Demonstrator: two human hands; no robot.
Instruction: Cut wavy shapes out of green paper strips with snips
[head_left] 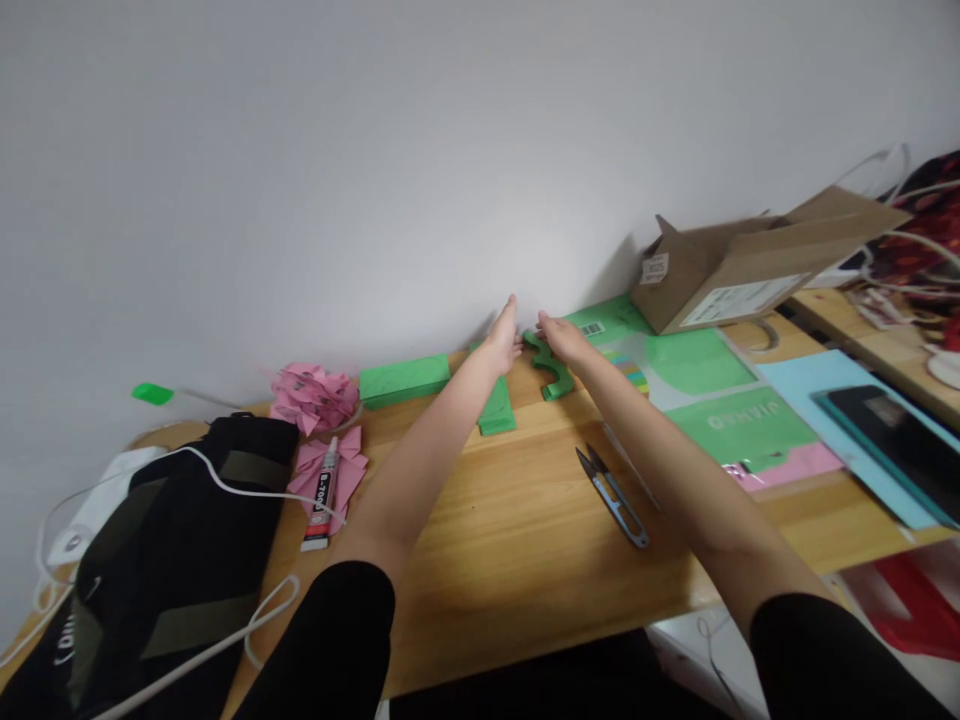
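Near the wall, my left hand (505, 338) is open, its fingers stretched out and its thumb side up. Beneath it lies a stack of green paper (497, 408), partly covered by the hand and wrist. Facing it across a small gap, my right hand (561, 336) has its fingers extended inward, apparently empty. Just below those fingers is a curved, wavy strip of green folded paper (553, 372); whether they touch it I cannot tell. A longer green paper stack (405, 381) lies left of my left hand. Thread snips (613, 497) rest on the wooden table (517, 570) between my forearms.
Pink folded paper pieces (315, 396), a glue tube (322, 495) and a black bag (225, 520) with white cables occupy the left. On the right are an open cardboard box (735, 265), green paper packets (701, 360) and a phone (885, 430) on blue sheets.
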